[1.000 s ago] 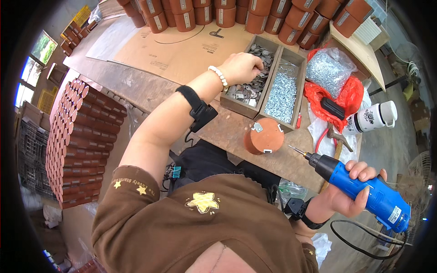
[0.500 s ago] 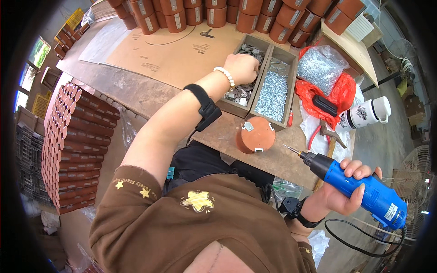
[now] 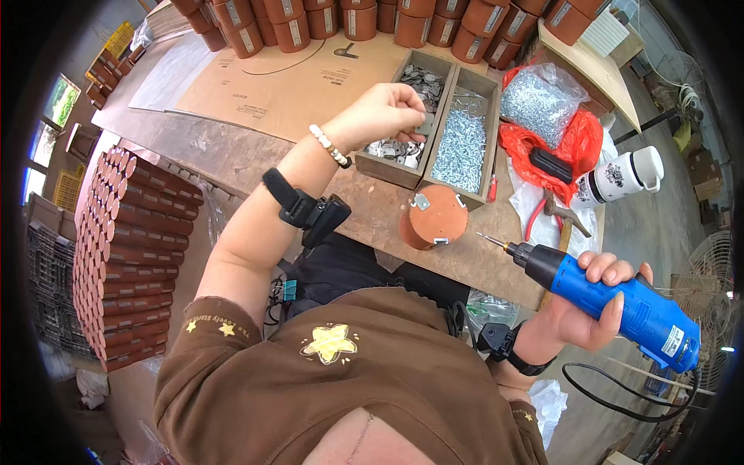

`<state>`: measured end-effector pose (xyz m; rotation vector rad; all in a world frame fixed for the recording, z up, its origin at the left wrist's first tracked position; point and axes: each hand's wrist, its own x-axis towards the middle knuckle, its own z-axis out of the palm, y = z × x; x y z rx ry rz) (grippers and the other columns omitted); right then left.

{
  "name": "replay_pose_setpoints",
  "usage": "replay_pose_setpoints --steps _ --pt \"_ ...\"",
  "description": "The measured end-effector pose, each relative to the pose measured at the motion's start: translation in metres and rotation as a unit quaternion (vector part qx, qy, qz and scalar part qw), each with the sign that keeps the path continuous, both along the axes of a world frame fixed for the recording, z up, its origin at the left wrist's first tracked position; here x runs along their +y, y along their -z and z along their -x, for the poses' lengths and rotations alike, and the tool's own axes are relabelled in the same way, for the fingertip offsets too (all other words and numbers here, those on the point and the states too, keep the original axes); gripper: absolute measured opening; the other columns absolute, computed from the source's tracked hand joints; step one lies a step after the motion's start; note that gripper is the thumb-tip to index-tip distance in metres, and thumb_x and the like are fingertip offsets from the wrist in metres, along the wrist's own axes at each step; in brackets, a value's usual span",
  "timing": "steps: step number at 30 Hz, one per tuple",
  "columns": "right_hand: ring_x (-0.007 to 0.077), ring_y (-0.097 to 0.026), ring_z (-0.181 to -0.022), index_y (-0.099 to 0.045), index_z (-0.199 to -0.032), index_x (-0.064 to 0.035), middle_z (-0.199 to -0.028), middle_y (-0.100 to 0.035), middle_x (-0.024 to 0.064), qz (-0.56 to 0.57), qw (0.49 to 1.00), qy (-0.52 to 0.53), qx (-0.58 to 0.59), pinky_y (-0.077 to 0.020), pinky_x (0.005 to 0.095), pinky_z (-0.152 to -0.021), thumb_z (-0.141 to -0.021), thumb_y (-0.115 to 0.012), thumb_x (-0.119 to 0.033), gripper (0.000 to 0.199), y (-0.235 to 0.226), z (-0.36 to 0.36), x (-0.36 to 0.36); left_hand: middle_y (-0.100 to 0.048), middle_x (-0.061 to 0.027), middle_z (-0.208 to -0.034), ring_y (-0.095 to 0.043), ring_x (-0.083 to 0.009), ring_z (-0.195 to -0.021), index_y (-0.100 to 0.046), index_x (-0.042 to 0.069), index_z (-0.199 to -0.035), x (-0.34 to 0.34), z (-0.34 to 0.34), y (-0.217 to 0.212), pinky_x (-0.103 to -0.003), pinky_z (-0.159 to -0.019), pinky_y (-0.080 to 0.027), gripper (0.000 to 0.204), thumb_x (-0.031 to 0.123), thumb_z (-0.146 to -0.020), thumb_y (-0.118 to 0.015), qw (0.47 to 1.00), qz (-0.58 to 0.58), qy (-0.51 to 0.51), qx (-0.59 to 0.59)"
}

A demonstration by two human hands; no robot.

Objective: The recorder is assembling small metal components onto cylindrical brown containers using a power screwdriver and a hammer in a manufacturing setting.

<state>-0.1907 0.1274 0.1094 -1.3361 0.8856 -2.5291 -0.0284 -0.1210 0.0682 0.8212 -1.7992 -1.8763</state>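
Observation:
My left hand (image 3: 386,116) is closed in a pinch over the left compartment of a wooden box (image 3: 387,170), with a small grey metal clip (image 3: 423,126) at its fingertips. Loose metal clips (image 3: 395,151) lie below it. In the other compartment is a heap of silver screws (image 3: 461,151). Wrapped round a blue electric screwdriver (image 3: 628,310), my right hand (image 3: 593,306) holds it with the bit pointing left toward a round terracotta-coloured piece (image 3: 436,219). That piece stands on the table by the box, with small metal clips on its top edge.
Stacked terracotta-coloured cylinders (image 3: 306,25) line the back of the table. Right of the box are a bag of screws (image 3: 542,101) on red plastic, a black case (image 3: 551,165), a white bottle (image 3: 624,178) and a hammer (image 3: 570,217). A tall cylinder stack (image 3: 143,256) stands at left.
My left hand has lifted a little from the clip compartment and drawn back left, now with a metal clip at its fingertips. My right hand still grips the screwdriver, almost unmoved.

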Motion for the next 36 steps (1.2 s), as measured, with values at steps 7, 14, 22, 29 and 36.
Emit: replay_pose_setpoints --steps 7,14,22,29,36 --pt "0.0192 -0.047 -0.064 -0.03 -0.117 -0.0008 -0.077 -0.047 0.0093 0.001 1.0 0.014 -0.001 -0.0422 0.0368 -0.06 -0.074 -0.05 -0.017 0.05 0.0 0.001 0.005 -0.058 -0.0079 -0.08 -0.062 -0.0173 -0.07 -0.05 0.001 -0.086 -0.009 -0.007 0.014 -0.026 -0.059 -0.052 0.014 0.01 -0.079 -0.058 0.988 -0.094 -0.068 0.099" --pt "0.0194 -0.047 -0.065 -0.03 -0.117 -0.0008 -0.077 -0.047 0.0098 -0.004 1.0 0.013 -0.006 -0.0423 0.0373 -0.06 -0.074 -0.05 -0.018 0.05 0.002 0.003 0.007 -0.059 -0.0083 -0.078 -0.062 -0.0147 -0.07 -0.05 0.001 -0.085 -0.009 -0.006 0.02 -0.023 -0.057 -0.051 0.012 0.006 -0.078 -0.058 0.995 -0.033 -0.076 0.05" --pt "0.0192 -0.047 -0.065 -0.03 -0.117 -0.0007 -0.078 -0.048 0.0101 -0.004 1.0 0.01 -0.01 -0.0424 0.0374 -0.06 -0.074 -0.05 -0.018 0.05 0.001 0.003 0.009 -0.058 -0.0035 -0.073 -0.055 -0.0133 -0.069 -0.058 0.002 -0.07 0.003 -0.002 0.039 -0.025 -0.064 -0.045 0.007 0.002 -0.068 -0.064 0.912 0.405 -0.053 -0.048" --pt "0.0198 -0.047 -0.067 -0.03 -0.117 -0.0004 -0.079 -0.048 0.0101 -0.007 1.0 0.005 -0.021 -0.0423 0.0375 -0.061 -0.074 -0.05 -0.017 0.05 0.002 0.004 0.008 -0.055 -0.0042 -0.069 -0.054 -0.0204 -0.071 -0.063 0.008 -0.072 0.054 -0.004 0.01 -0.029 -0.065 -0.044 0.012 0.004 -0.061 -0.066 0.857 0.483 0.16 0.086" --pt "0.0206 -0.048 -0.068 -0.031 -0.117 0.0008 -0.08 -0.049 0.011 -0.005 1.0 -0.017 -0.009 -0.0432 0.0383 -0.062 -0.075 -0.049 -0.016 0.048 0.001 0.001 0.006 -0.055 0.0039 -0.082 -0.052 -0.0167 -0.08 -0.058 0.011 -0.072 0.085 0.0 0.03 -0.029 -0.069 -0.043 0.017 0.01 -0.055 -0.061 0.765 0.614 0.156 0.116"
